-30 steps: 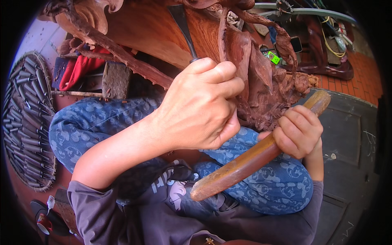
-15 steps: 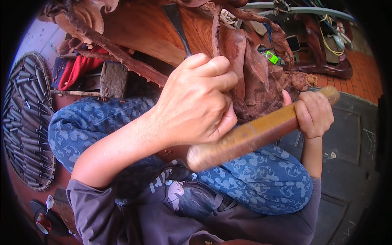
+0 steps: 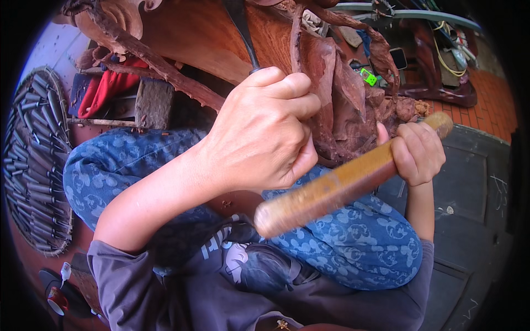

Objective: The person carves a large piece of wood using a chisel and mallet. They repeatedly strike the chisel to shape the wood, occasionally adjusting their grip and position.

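Here, left hand (image 3: 259, 132) fisted around the chisel (image 3: 241, 30), blade aimed toward 12 o'clock into the reddish wood carving (image 3: 342, 94) to steady the cut; right hand (image 3: 417, 151) at 3 o'clock clamps the wooden mallet stick (image 3: 337, 187), butt end near the chisel handle for striking; carving rests against blue-patterned knees (image 3: 353, 248).

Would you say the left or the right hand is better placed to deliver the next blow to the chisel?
Right. The right hand grips the wooden mallet stick, free to swing, while the left hand is closed around the chisel, steadying it against the carving.
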